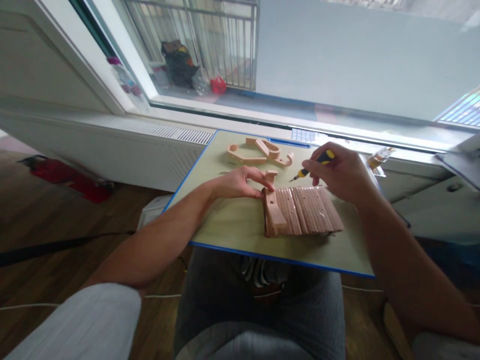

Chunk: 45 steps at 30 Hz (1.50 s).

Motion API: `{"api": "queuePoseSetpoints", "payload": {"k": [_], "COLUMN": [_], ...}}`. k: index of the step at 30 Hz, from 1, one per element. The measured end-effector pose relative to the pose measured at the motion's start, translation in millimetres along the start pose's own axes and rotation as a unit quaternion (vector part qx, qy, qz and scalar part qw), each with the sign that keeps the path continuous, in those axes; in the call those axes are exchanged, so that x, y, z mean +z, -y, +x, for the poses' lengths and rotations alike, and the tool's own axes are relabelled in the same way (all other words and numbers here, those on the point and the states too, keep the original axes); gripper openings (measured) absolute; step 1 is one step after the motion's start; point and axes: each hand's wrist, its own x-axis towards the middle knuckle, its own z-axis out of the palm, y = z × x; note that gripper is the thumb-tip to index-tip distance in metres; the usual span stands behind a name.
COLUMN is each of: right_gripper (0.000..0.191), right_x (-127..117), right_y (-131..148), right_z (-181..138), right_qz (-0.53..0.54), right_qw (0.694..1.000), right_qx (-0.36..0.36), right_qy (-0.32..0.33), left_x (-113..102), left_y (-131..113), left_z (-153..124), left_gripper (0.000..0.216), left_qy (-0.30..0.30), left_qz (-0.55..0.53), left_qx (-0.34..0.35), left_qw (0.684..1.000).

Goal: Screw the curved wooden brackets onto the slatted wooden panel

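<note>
My left hand (pixel 245 182) grips a light wooden hook (pixel 275 209) near its upper end, fingers closed around it. The hook has a dark screw hole and lies along the left edge of a ribbed brown cardboard block (pixel 309 212). Small holes dot the top of the block. In my right hand (pixel 341 170) is a screwdriver (pixel 313 166) with a black and yellow handle. Its tip points down to the left, above the table and apart from the hook. Several more wooden hooks (pixel 247 160) lie farther back.
The table (pixel 225 225) has a pale green top with a blue edge. A small metal piece (pixel 225 172) lies left of the hooks. Behind the table are a radiator (pixel 176 132) and a window. A clear bottle (pixel 380 157) stands at the right, a red fire extinguisher (pixel 69 177) lies left on the floor.
</note>
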Motion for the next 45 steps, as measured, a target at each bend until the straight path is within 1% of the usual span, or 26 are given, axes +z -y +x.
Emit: {"api": "queuePoseSetpoints", "payload": {"k": [3,5,8,10,12,13,15,16,17,21,23,26,28,32,34,37,39,42,44,45], "right_gripper": [0.034,0.037,0.036,0.036,0.035,0.034,0.032,0.032,0.031,0.032,0.033,0.032,0.03,0.03,0.032,0.033,0.032,0.028,0.025,0.025], "right_x": [-2.0,-0.9,3.7,8.3,13.2,15.4,18.7,19.8,20.6,20.9,20.2,18.7,17.2,14.2,13.5,14.1,14.9,15.8,16.0,15.9], "right_y": [-36.7,-58.4,-81.9,-90.8,-95.1,-95.9,-95.9,-95.5,-94.9,-93.0,-92.7,-92.6,-92.5,-92.7,-93.1,-94.6,-96.1,-98.2,-99.3,-99.6], "right_z": [1.1,3.4,4.9,3.3,0.1,-1.7,-5.2,-6.6,-7.9,-10.9,-11.3,-11.2,-10.8,-9.8,-9.6,-9.8,-10.2,-10.6,-10.6,-10.5], "right_qz": [0.07,0.081,0.085,0.083,0.081,0.079,0.075,0.074,0.073,0.084,0.089,0.088,0.084,0.079,0.086,0.105,0.11,0.103,0.095,0.091], "right_qw": [0.995,0.991,0.989,0.99,0.99,0.99,0.989,0.989,0.989,0.989,0.988,0.988,0.987,0.987,0.986,0.985,0.985,0.986,0.987,0.987], "right_qx": [0.04,0.049,0.06,0.067,0.071,0.072,0.074,0.076,0.078,0.081,0.081,0.085,0.088,0.093,0.094,0.094,0.093,0.091,0.091,0.091], "right_qy": [-0.064,-0.09,-0.101,-0.097,-0.094,-0.096,-0.1,-0.102,-0.104,-0.094,-0.094,-0.098,-0.102,-0.108,-0.107,-0.099,-0.094,-0.093,-0.096,-0.098], "left_x": [-3.9,-8.8,-18.4,-24.3,-29.0,-31.0,-34.8,-36.8,-38.8,-45.4,-46.6,-47.3,-48.9,-55.2,-56.5,-54.3,-52.5,-54.8,-59.1,-61.3], "left_y": [-4.0,-8.5,-17.7,-22.4,-22.6,-20.1,-10.2,-3.2,4.6,32.3,38.9,40.6,40.0,43.3,47.5,53.1,54.1,49.7,42.9,38.4], "left_z": [-2.0,-4.0,-3.2,4.5,19.7,29.6,51.1,61.4,70.6,93.4,98.7,104.3,107.1,110.9,113.0,118.2,122.6,128.3,130.1,130.2], "left_gripper": [0.031,0.028,0.018,0.015,0.018,0.02,0.021,0.022,0.021,0.016,0.018,0.021,0.028,0.055,0.057,0.046,0.043,0.045,0.047,0.045], "left_qy": [0.0,-0.011,-0.065,-0.125,-0.205,-0.247,-0.323,-0.343,-0.349,-0.354,-0.345,-0.315,-0.301,-0.3,-0.294,-0.274,-0.265,-0.267,-0.274,-0.278], "left_qz": [0.019,0.041,0.075,0.077,0.074,0.077,0.116,0.132,0.143,0.191,0.222,0.266,0.286,0.295,0.28,0.245,0.219,0.179,0.155,0.145], "left_qx": [-0.007,-0.025,-0.051,-0.064,-0.096,-0.121,-0.178,-0.192,-0.203,-0.253,-0.27,-0.285,-0.299,-0.339,-0.354,-0.361,-0.36,-0.362,-0.36,-0.355], "left_qw": [1.0,0.999,0.994,0.987,0.971,0.958,0.922,0.91,0.903,0.88,0.871,0.865,0.859,0.841,0.842,0.857,0.867,0.875,0.879,0.881]}}
